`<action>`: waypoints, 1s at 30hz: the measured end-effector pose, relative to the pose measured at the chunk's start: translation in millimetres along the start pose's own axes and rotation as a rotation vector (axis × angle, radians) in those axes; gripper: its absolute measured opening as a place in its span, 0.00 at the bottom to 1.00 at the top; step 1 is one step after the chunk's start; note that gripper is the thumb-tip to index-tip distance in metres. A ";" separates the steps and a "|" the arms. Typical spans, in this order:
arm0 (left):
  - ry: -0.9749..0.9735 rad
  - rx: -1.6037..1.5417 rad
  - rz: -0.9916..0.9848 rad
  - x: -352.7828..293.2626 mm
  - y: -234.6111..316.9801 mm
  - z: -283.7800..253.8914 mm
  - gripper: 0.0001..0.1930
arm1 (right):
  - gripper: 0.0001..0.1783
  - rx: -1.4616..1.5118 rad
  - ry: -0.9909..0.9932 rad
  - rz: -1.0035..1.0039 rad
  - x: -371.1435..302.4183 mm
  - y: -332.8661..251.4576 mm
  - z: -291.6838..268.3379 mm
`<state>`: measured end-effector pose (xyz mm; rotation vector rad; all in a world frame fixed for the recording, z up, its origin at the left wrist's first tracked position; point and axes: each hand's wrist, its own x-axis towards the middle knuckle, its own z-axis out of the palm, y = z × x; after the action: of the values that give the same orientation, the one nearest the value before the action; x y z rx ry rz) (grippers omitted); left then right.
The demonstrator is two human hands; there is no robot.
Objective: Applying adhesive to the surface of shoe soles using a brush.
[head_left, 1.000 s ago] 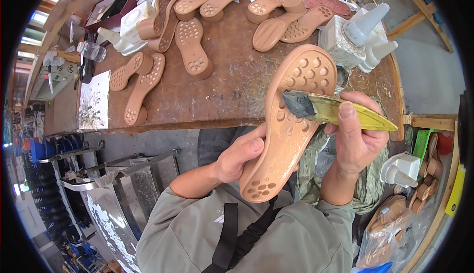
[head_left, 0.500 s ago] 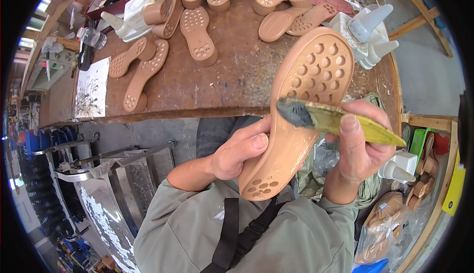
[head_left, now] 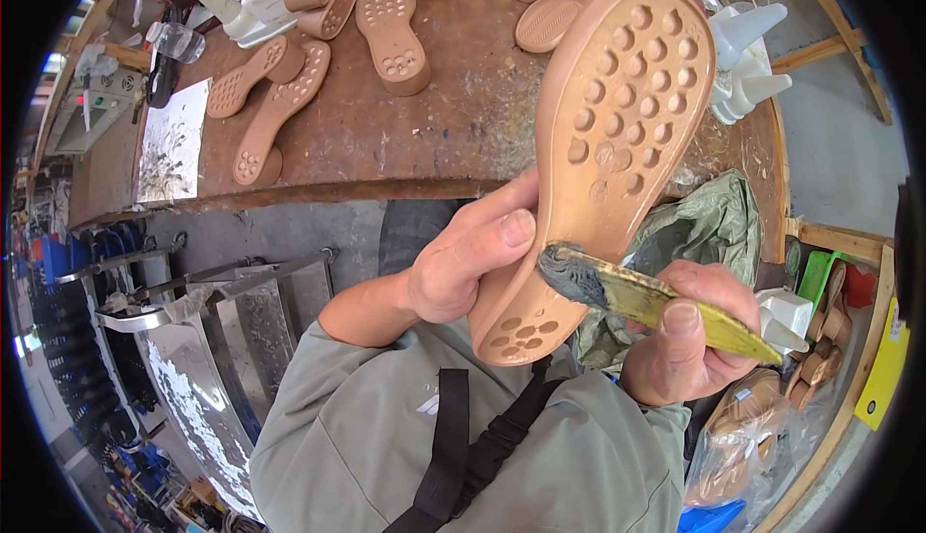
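A tan heeled shoe sole [head_left: 641,70] is tilted up before me, its face with rows of round hollows turned my way. My left hand [head_left: 473,253] grips it by the left edge at the narrow waist, thumb on the face. In my right hand [head_left: 694,330] is a brush [head_left: 656,301] with a yellow, worn handle, pinched between thumb and fingers. Its dark bristles [head_left: 569,273] touch the sole near the waist, above the cluster of small hollows. Parts of the sole's surface look wet and shiny.
Several similar soles [head_left: 391,36] lie on the brown worktable [head_left: 463,137]. White bottles with cone nozzles [head_left: 748,36] stand at its right, another nozzle bottle [head_left: 227,12] at the left. Metal racking [head_left: 231,340] stands lower left. Bagged soles [head_left: 743,437] lie lower right.
The brush has moved down along the sole, from the hollows' lower edge to the waist. The sole has risen a little in view, and the table appears higher.
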<state>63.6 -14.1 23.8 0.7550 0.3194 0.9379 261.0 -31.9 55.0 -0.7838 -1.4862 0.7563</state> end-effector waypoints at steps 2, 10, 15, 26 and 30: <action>0.034 -0.026 -0.004 2.4 -1.4 2.1 0.36 | 0.12 -0.008 -0.042 -0.020 -3.4 -0.3 1.2; 0.144 -0.030 0.103 10.7 -8.4 -1.0 0.37 | 0.13 -0.040 -0.019 -0.130 -15.1 -3.0 16.3; 0.056 -0.069 0.127 11.8 -2.6 -7.0 0.33 | 0.14 -0.040 -0.136 -0.100 -16.1 -7.8 17.0; 0.105 -0.159 0.102 14.6 -4.8 -9.0 0.27 | 0.14 -0.052 -0.210 -0.143 -7.5 -10.4 19.3; 0.102 -0.267 0.020 11.7 -8.0 -10.9 0.25 | 0.13 -0.044 -0.420 -0.114 11.9 -12.0 16.4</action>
<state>69.1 -2.6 11.2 0.4669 0.2693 1.0170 243.7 -28.8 70.7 -0.5880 -1.9116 0.8372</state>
